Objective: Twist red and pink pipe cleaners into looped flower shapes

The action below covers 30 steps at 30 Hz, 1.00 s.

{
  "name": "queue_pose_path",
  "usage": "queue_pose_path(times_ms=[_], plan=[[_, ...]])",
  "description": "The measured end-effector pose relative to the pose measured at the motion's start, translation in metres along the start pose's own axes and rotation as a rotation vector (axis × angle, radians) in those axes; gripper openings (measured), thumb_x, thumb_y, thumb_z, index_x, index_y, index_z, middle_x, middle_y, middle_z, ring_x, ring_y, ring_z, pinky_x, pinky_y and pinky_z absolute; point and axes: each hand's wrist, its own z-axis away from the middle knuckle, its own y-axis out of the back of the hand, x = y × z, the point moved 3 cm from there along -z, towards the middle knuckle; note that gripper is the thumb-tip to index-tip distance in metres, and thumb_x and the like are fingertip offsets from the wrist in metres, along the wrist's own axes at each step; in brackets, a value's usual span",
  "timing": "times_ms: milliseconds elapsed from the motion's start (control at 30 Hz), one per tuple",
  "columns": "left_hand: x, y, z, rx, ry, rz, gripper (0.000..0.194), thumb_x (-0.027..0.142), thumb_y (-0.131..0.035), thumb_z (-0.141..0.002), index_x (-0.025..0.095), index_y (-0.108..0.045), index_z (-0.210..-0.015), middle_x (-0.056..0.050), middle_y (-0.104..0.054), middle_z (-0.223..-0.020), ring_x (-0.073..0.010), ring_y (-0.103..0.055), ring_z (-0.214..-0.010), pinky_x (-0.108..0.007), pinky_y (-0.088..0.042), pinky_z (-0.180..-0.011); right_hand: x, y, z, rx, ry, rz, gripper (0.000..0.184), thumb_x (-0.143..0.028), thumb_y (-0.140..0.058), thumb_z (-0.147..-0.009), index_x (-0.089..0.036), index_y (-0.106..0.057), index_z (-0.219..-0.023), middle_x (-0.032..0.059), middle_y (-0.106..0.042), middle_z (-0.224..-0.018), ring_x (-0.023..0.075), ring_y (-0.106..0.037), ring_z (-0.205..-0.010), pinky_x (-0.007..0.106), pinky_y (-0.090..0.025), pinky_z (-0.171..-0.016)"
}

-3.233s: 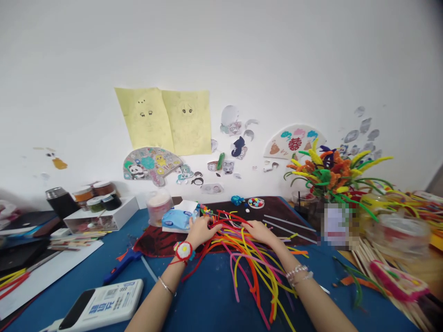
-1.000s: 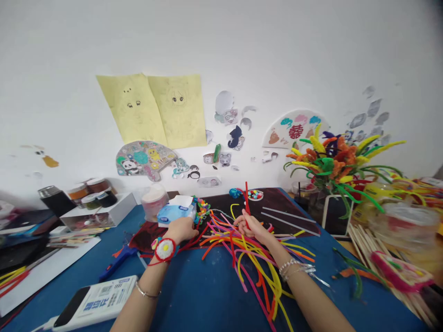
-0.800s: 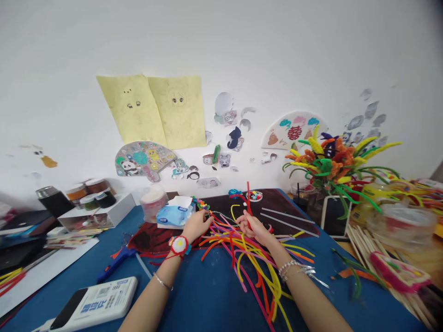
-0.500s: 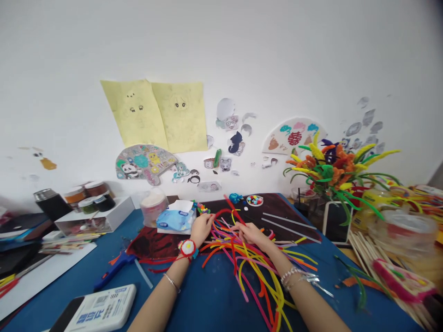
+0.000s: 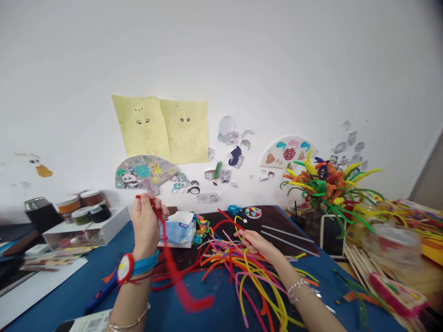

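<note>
My left hand [image 5: 147,219] is raised above the left side of the table, its fingers pinched around a red pipe cleaner [image 5: 175,272]. The fuzzy stem hangs down from the fist in a bent curve, its lower end blurred. My right hand [image 5: 255,242] is low over a loose pile of colored pipe cleaners [image 5: 254,267], mostly yellow, pink, orange and red. Its fingers are closed at the end of another red pipe cleaner [image 5: 226,215] that slants up to the left. A yellow stem curves close by the fingertips.
A tissue pack [image 5: 178,230] stands behind the pile, near a dish of pompoms [image 5: 253,212]. Two glue sticks [image 5: 289,239] lie on the dark mat. A blue glue gun [image 5: 102,295] is at left, a pipe-cleaner bouquet [image 5: 328,180] and phone [image 5: 332,236] at right.
My left hand has moved left and up from the pile, carrying a red pipe cleaner with it. My right hand stays over the pile. The view has tilted slightly upward.
</note>
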Motion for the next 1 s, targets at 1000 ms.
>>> queue_pose_path(times_ms=[1000], plan=[[-0.054, -0.111, 0.069, -0.229, 0.453, 0.452, 0.032, 0.044, -0.053, -0.075, 0.017, -0.052, -0.091, 0.006, -0.034, -0.059, -0.0008, -0.026, -0.04, -0.013, -0.019, -0.035, -0.115, -0.085, 0.086, -0.187, 0.305, 0.162, 0.015, -0.034, -0.036, -0.086, -0.02, -0.038, -0.09, -0.0029, -0.057, -0.067, 0.0042, -0.037, -0.039, 0.018, -0.033, -0.041]])
